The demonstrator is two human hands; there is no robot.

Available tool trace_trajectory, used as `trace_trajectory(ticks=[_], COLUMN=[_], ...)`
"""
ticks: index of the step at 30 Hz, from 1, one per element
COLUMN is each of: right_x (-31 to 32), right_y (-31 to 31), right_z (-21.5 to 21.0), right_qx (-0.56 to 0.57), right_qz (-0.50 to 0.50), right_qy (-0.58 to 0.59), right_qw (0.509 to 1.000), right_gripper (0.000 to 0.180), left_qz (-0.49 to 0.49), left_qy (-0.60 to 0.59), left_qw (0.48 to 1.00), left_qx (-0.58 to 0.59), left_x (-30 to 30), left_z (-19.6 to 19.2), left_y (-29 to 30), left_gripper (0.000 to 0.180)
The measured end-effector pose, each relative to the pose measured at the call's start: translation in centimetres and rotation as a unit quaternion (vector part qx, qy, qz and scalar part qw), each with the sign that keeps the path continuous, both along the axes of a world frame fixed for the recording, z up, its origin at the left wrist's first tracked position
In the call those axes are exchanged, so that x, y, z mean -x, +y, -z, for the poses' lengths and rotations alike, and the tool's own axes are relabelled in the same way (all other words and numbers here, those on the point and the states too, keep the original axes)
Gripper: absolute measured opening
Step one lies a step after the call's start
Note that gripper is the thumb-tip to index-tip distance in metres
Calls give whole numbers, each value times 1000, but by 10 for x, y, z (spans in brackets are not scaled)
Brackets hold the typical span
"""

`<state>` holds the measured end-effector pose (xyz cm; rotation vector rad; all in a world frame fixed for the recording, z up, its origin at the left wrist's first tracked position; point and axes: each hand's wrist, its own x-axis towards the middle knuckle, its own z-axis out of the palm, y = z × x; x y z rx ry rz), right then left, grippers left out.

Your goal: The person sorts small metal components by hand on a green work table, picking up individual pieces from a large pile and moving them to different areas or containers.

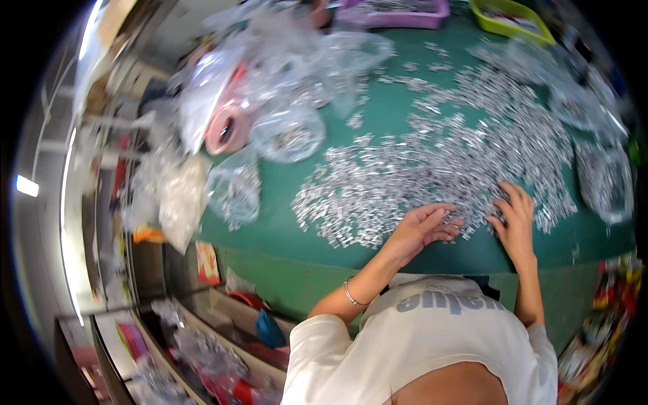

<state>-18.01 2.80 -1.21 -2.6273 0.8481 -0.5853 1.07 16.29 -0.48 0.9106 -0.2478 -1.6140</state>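
A wide, thin heap of small silver metal pieces (432, 162) covers much of the green table (283, 196); each piece is too small to name its kind. At the heap's near edge my left hand (422, 233) reaches in, a bangle on its wrist. Its fingers are loosely bent and apart, with silver pieces showing around the fingertips; I cannot make out any piece held. To its right, my right hand (517, 219) is palm down, its spread fingertips touching the pieces. A small gap with pieces in it lies between the two hands.
Clear plastic bags (290, 138) of silver pieces stand at the left, beside a pink roll (226, 131). More filled bags (604, 179) line the right edge. A purple tray (395, 20) and a yellow-green tray (513, 25) sit at the far side. Open drawers (229, 317) are at lower left.
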Motion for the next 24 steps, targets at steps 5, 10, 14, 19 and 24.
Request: trace_trajectory(ticks=[5,10,14,19,24], right_x=[6,5,3,1,0], right_y=[2,1,4,11,12], right_z=[11,16,16,21,25], right_qx=[9,-30,-30,-2,10], right_qz=[-4,-3,-3,5,17], right_qy=[-40,-75,-77,-78,-81], right_qw=[999,997,997,997,997], right_gripper=[26,23,21,19,21], left_qz=[-185,-392,-407,-346,-386], left_qy=[-76,-106,-132,-281,-523], left_qw=[979,914,904,895,759], left_qx=[51,-14,-27,-27,35], left_x=[-46,-75,-89,-129,-242], left_z=[8,7,10,-4,-43], left_y=[45,69,82,66,-11], left_gripper=[38,34,30,29,28])
